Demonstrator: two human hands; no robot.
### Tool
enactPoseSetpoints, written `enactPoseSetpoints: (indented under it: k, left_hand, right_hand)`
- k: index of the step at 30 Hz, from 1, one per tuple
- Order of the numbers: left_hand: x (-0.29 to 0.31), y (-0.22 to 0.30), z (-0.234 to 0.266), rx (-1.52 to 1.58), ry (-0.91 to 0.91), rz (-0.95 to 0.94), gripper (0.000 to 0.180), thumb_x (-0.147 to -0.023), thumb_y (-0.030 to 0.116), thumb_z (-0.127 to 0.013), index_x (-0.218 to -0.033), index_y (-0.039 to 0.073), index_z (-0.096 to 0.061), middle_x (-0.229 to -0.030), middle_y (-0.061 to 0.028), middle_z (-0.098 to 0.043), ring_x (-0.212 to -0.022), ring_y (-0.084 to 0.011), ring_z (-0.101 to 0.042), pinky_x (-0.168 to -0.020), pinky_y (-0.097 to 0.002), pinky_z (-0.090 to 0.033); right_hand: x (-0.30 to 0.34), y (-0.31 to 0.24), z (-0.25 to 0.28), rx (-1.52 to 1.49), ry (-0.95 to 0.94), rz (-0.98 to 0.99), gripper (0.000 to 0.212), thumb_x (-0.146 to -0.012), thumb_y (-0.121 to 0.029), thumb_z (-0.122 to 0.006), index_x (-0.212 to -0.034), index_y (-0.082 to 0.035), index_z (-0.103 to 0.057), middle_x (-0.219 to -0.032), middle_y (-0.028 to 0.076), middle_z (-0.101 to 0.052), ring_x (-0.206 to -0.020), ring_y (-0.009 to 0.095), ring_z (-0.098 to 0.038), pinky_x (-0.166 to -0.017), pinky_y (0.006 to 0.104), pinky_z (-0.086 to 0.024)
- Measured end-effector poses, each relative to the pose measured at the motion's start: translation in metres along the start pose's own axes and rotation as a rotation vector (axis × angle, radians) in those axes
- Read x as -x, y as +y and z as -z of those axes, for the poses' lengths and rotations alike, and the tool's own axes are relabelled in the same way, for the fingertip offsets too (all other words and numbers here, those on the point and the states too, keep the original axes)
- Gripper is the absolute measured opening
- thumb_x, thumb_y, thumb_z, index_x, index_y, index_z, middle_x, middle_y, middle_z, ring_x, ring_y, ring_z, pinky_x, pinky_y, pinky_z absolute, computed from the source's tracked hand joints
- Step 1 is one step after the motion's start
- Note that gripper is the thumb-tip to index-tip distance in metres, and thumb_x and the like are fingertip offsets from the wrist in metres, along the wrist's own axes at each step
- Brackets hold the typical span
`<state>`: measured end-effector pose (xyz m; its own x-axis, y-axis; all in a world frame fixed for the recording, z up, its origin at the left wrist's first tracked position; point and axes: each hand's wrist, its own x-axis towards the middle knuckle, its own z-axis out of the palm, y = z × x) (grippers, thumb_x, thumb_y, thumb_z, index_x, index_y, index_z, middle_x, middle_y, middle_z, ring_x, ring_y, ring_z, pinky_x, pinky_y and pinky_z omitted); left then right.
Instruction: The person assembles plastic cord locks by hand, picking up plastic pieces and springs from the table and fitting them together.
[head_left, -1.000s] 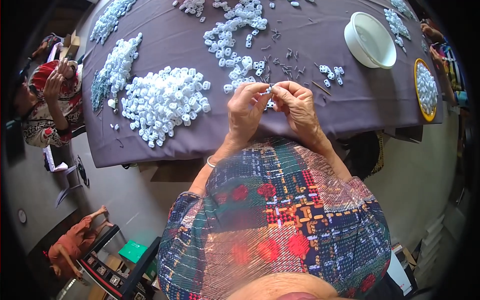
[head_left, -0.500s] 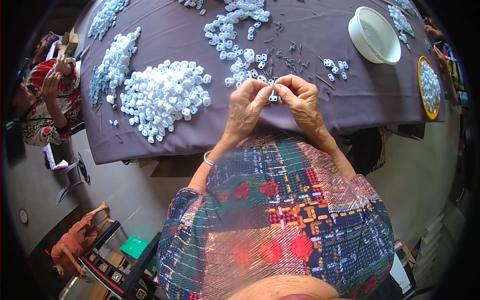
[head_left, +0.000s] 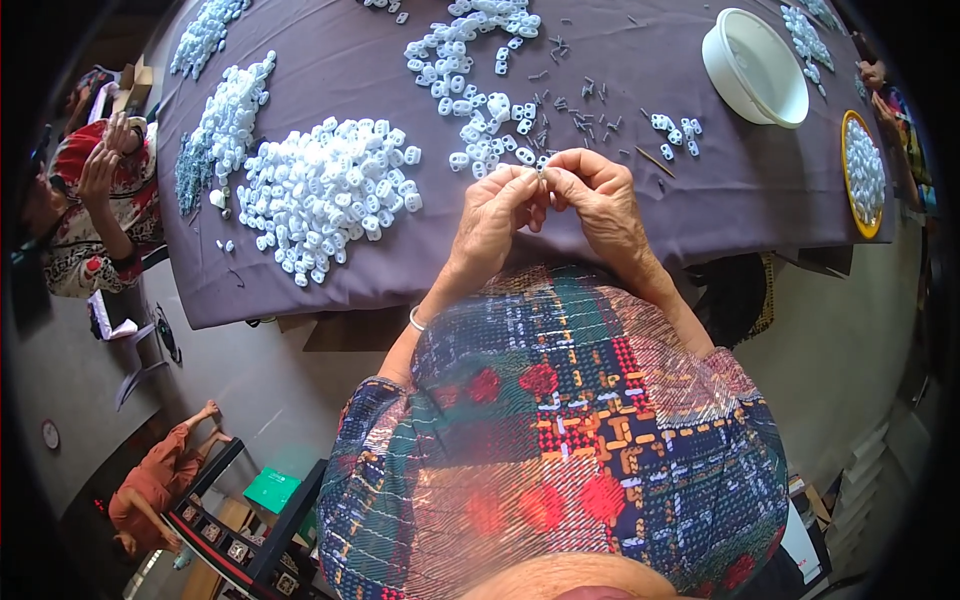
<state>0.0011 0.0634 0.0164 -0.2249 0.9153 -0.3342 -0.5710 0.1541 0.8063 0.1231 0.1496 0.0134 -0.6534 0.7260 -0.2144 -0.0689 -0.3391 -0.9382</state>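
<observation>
My left hand [head_left: 490, 215] and my right hand [head_left: 605, 205] meet over the near part of the table, fingertips pinched together. Between them sits a tiny white plastic piece [head_left: 541, 170], mostly covered by the fingers. What the right fingertips grip is too small to make out. Just beyond the hands lie loose white two-holed plastic pieces [head_left: 481, 143] and scattered small grey screws [head_left: 585, 122]. A large heap of the same white pieces [head_left: 325, 195] rests left of my left hand.
A dark cloth covers the table [head_left: 640, 30]. On the right are a thin brown stick [head_left: 655, 162], a white basin [head_left: 712, 62] and a yellow-rimmed tray [head_left: 868, 232] of white pieces. A blue-grey pile [head_left: 194, 170] lies far left. Another person's hands [head_left: 98, 170] are beyond the left edge.
The small white piece that showed below my fingertips is now mostly hidden. My left fingers have curled in under the pinch; the right hand has barely moved.
</observation>
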Motion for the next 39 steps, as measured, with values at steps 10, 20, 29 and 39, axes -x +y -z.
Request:
enactPoseSetpoints:
  k: [10,20,29,39]
  left_hand:
    - [0.001,0.000,-0.006,-0.273,0.107,-0.117,0.018,-0.091,0.016,-0.053,-0.081,0.003,-0.057,-0.073,-0.0010,-0.055,-0.064,-0.0079,-0.049,-0.059,-0.0213,-0.039]
    - [-0.011,-0.007,-0.004,-0.985,0.167,-0.619,0.012,-0.076,0.003,-0.065,-0.077,0.002,-0.054,-0.073,-0.0082,-0.055,-0.061,-0.0208,-0.055,-0.056,-0.0291,-0.045]
    - [-0.045,-0.001,-0.001,-1.279,0.118,-0.752,0.014,-0.070,0.007,-0.068,-0.081,0.006,-0.060,-0.080,-0.0070,-0.059,-0.080,-0.0264,-0.056,-0.070,-0.0357,-0.046]
    - [0.002,-0.002,0.043,-1.350,0.429,-0.732,0.014,-0.070,0.001,-0.070,-0.083,0.004,-0.063,-0.084,-0.0072,-0.062,-0.078,-0.0217,-0.057,-0.068,-0.0318,-0.046]
  right_hand:
    - [-0.005,0.005,0.012,-0.242,-0.114,-0.146,0.019,-0.086,-0.016,-0.062,-0.094,0.001,-0.062,-0.078,-0.001,-0.061,-0.067,0.004,-0.050,-0.059,0.0182,-0.041]
    - [-0.005,0.009,0.010,0.016,0.016,-0.061,0.012,-0.086,-0.010,-0.061,-0.092,0.001,-0.062,-0.074,0.000,-0.058,-0.062,0.004,-0.050,-0.056,0.0172,-0.042]
    - [-0.017,0.010,0.022,0.598,0.292,0.353,0.009,-0.082,-0.004,-0.063,-0.091,0.000,-0.063,-0.077,0.001,-0.060,-0.066,0.006,-0.054,-0.061,0.0200,-0.046]
    - [-0.025,0.010,0.015,0.984,0.181,0.749,0.020,-0.070,0.005,-0.062,-0.089,-0.003,-0.063,-0.084,0.008,-0.058,-0.082,0.025,-0.058,-0.071,0.0321,-0.048]
